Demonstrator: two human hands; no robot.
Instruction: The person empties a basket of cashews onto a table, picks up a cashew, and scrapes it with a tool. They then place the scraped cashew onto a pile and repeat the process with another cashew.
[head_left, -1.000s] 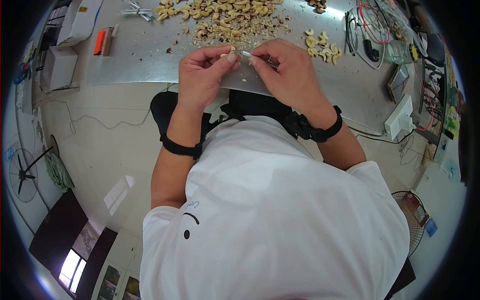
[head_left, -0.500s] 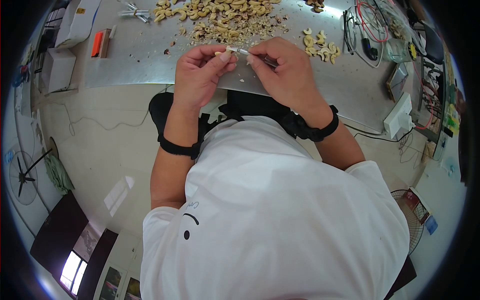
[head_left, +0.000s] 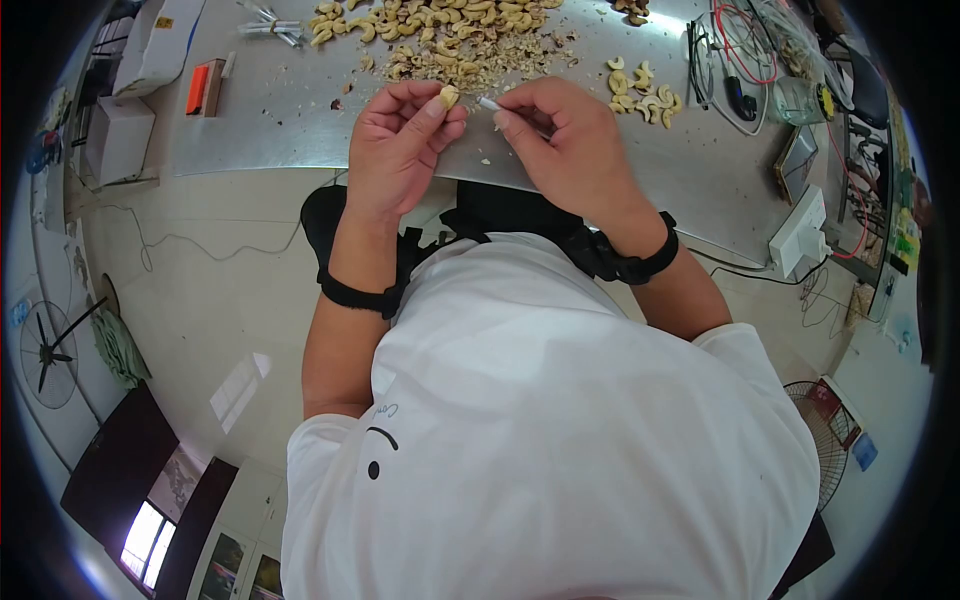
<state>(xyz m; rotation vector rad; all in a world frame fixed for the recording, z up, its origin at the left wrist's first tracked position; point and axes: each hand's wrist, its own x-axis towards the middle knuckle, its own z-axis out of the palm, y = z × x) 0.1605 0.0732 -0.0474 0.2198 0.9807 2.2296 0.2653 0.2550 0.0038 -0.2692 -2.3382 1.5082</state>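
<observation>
While left hand (head_left: pixel 400 135) pinched curved cream cashew (head_left: pixel 449 97), your right hand (head_left: pixel 566 130) held slim silvery tool (head_left: pixel 488 103) near metal bench (head_left: pixel 270 140) edge.

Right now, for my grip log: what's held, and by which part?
The left hand pinches a yellowish, rounded cashew between thumb and fingers, exact contact hidden; the right hand grips a slim, silvery tool behind its exposed tip.

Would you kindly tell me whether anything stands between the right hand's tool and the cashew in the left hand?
Nothing visible does: an open gap separates the tip of the slim tool in the right hand from the cashew pinched in the left hand, with the metal tabletop showing beneath.
</observation>
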